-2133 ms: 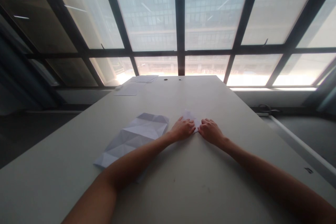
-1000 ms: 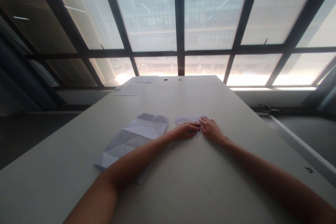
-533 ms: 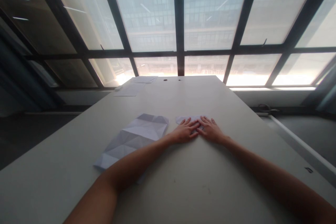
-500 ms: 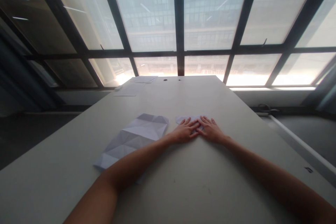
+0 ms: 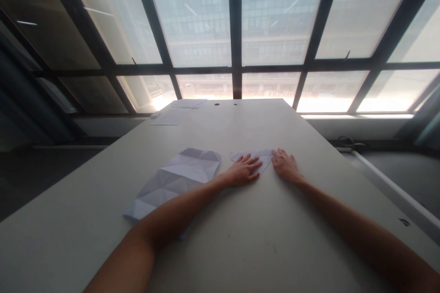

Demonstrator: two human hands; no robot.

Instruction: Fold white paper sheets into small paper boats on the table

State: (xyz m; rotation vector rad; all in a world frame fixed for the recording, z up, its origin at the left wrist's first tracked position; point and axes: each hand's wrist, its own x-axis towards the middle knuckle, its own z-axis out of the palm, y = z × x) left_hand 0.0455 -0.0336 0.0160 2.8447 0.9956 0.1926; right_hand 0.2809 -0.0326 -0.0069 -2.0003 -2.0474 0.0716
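Observation:
A small folded white paper [image 5: 264,157] lies flat on the white table [image 5: 220,265]. Spread over its left part is my left hand [image 5: 243,171], fingers apart and palm down. My right hand [image 5: 283,165] rests at the paper's right corner, its fingertips touching or just beside the edge, fingers slightly apart. A larger creased white sheet [image 5: 187,169] with triangular folds lies to the left, partly hidden under my left forearm.
Several flat white sheets [image 5: 167,117] lie at the far left of the table. Dark-framed windows [image 5: 201,18] stand beyond the far edge. A cable [image 5: 350,142] is on the right, off the table.
My right hand has moved right, away from my left hand, uncovering the right part of the small folded paper. My left hand has barely moved.

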